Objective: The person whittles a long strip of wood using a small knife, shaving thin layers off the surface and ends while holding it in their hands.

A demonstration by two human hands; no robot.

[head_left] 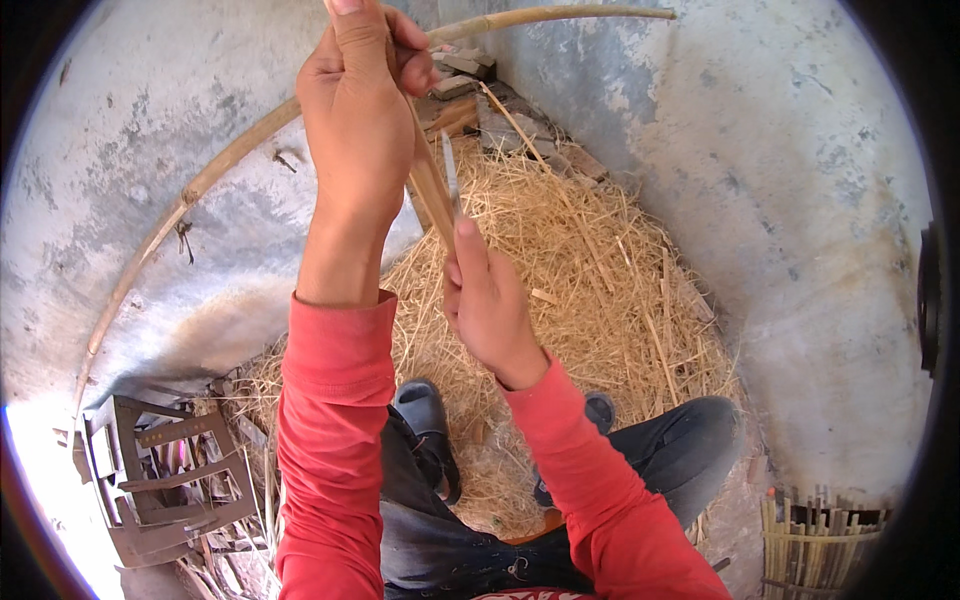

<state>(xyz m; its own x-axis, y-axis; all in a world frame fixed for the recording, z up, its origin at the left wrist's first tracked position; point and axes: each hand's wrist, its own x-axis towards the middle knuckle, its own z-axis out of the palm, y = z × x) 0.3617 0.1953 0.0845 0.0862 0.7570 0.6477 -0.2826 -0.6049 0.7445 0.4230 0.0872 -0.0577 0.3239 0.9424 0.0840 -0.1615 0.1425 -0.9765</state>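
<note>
My left hand (355,125), raised at the upper middle, is closed round the upper end of a split bamboo strip (432,190). The strip slants down toward my right hand (492,310), which is lower and closer to me. A narrow knife (450,168) points up from my right fist, its blade alongside the strip. The right thumb lies along the base of the blade, and the fingers hide the handle. A long, thin bamboo pole (235,150) passes behind my left hand; whether the hand touches it, I cannot tell.
Straw-like bamboo shavings (590,260) cover the floor round my sandals (425,410). A broken brown frame (185,470) lies at lower left among scraps. Bricks (465,65) sit in the far corner between worn walls (740,150). At lower right stands a slatted bamboo basket (820,545).
</note>
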